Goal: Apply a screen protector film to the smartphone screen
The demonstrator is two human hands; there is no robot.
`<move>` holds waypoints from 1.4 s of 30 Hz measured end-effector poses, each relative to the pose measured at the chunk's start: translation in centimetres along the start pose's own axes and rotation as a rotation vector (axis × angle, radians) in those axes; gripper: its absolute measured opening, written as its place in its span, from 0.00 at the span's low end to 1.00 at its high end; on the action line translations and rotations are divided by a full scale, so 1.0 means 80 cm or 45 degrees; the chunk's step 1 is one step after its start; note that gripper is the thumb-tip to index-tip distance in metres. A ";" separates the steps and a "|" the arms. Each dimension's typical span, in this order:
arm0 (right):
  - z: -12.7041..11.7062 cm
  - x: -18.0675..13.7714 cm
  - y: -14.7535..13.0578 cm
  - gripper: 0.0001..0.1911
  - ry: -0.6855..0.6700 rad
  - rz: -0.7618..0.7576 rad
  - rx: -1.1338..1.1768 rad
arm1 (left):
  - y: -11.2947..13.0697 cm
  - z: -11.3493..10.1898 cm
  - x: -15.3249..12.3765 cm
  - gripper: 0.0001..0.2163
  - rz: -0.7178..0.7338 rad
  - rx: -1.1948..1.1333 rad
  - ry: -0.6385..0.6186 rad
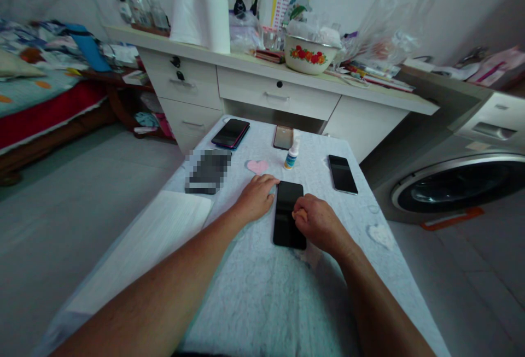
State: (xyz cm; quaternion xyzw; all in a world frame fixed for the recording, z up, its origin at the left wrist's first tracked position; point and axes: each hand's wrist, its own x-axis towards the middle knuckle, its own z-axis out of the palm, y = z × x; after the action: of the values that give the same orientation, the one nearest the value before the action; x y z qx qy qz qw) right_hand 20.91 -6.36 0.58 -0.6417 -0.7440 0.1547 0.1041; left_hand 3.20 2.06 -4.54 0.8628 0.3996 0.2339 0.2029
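A black smartphone (288, 209) lies screen up on the cloth-covered table between my hands. My left hand (257, 197) rests at its upper left corner, with the fingers stretched forward and a fingertip touching the edge. Over the phone's right side, my right hand (318, 219) is closed, pressed down at the screen. A small orange-tan bit shows at its fingers; whether that is a held thing or a fingertip I cannot tell. Beyond the phone stands a small white bottle (291, 156) with a blue and yellow label. To its left a pink heart (257, 167) shows on the cloth.
More phones lie around: a dark pair (232, 133) at the back left, a pixelated dark one (208, 172), a brownish one (283, 137) and a black one (343, 174) at right. White paper (147, 247) covers the left side. A desk (262, 86) and washing machine (463, 149) stand beyond.
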 end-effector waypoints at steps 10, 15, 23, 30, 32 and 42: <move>0.002 0.001 0.003 0.05 -0.007 0.019 -0.013 | -0.002 0.001 0.000 0.20 0.004 0.006 0.008; 0.001 0.000 0.002 0.05 0.001 0.021 -0.004 | -0.001 0.001 0.000 0.20 0.005 0.003 0.005; 0.003 0.002 0.003 0.05 0.009 0.011 -0.003 | -0.002 0.001 0.000 0.20 0.010 0.000 0.012; 0.002 0.001 0.002 0.06 0.000 0.024 -0.008 | -0.003 0.002 -0.001 0.20 0.014 0.008 0.017; 0.002 0.001 0.003 0.06 0.002 0.024 -0.005 | -0.003 0.003 0.000 0.20 0.023 0.006 0.018; 0.002 0.001 0.001 0.07 0.012 0.029 -0.023 | 0.000 0.000 0.000 0.21 0.003 -0.003 0.013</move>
State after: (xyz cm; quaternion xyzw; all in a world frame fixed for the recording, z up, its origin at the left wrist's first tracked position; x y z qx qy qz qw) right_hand 20.93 -6.25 0.41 -0.6517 -0.7374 0.1463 0.1002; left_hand 3.20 2.08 -4.58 0.8619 0.3992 0.2390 0.2014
